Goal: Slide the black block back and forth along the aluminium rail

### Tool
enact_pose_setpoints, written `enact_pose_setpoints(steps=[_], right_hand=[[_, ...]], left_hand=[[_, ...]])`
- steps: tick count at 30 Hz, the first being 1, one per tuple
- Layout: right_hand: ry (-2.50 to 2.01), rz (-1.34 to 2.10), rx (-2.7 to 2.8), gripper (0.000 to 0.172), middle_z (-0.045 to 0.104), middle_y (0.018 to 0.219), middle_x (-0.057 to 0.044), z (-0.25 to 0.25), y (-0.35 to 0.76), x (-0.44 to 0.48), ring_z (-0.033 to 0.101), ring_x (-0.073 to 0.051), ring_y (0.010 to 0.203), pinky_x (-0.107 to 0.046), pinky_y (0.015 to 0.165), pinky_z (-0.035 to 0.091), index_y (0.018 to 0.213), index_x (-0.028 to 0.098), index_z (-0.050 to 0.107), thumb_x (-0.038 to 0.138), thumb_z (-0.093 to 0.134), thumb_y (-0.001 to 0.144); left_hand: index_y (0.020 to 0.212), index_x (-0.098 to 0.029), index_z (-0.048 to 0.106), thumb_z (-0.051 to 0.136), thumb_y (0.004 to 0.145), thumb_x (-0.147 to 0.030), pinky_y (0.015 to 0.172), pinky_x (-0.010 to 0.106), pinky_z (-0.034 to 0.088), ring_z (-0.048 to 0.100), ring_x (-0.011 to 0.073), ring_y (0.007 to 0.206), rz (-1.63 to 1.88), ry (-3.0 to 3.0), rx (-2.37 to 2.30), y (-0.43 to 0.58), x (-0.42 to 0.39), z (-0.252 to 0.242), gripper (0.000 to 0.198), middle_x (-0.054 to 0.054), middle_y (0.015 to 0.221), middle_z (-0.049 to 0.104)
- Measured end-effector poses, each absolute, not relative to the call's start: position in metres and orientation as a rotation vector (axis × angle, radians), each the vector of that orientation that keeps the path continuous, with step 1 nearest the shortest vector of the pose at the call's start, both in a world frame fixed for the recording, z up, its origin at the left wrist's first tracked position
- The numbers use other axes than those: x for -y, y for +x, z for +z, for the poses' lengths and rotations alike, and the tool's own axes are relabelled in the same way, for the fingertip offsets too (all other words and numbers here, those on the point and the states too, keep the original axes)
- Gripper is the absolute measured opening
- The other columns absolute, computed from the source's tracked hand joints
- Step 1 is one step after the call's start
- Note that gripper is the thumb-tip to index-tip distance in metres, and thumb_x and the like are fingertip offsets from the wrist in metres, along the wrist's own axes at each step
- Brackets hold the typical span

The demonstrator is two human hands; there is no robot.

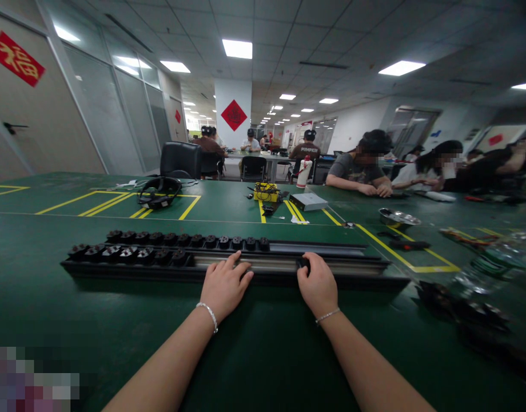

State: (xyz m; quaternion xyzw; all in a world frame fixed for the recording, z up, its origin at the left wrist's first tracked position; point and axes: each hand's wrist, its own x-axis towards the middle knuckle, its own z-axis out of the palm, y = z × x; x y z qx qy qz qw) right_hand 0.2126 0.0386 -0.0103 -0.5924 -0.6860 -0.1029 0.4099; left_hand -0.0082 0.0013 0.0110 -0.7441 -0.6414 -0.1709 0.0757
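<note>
A long black rail tray [340, 256] lies across the green table [254, 349] in front of me. Two rows of small black parts [160, 246] fill its left half; the right half shows bare grooves. My left hand [225, 286] rests on the tray's near edge with its fingers stretched flat over the rail. My right hand [318, 286] is curled at the near edge, fingertips pinching a small black part [304, 263] in the groove.
A pile of loose black parts [455, 309] lies at the right. A metal bowl [395, 217], a headset [159, 191], a yellow item [266, 192] and a grey box [308, 201] sit further back. Several people work at the right and at far tables.
</note>
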Motion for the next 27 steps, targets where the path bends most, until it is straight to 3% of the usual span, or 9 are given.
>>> enact_pose_setpoints(steps=[27], right_hand=[[-1.585, -0.2, 1.692, 0.031, 0.06, 0.097, -0.009, -0.0017, 0.2123, -0.034, 0.054, -0.02, 0.088, -0.033, 0.079, 0.042, 0.096, 0.015, 0.055, 0.014, 0.037, 0.07]], left_hand=[[0.106, -0.035, 0.056, 0.025, 0.086, -0.047, 0.082, 0.038, 0.035, 0.053, 0.0193, 0.097, -0.527, -2.228, 1.863, -0.0106, -0.0024, 0.0079, 0.039, 0.0, 0.133, 0.042]])
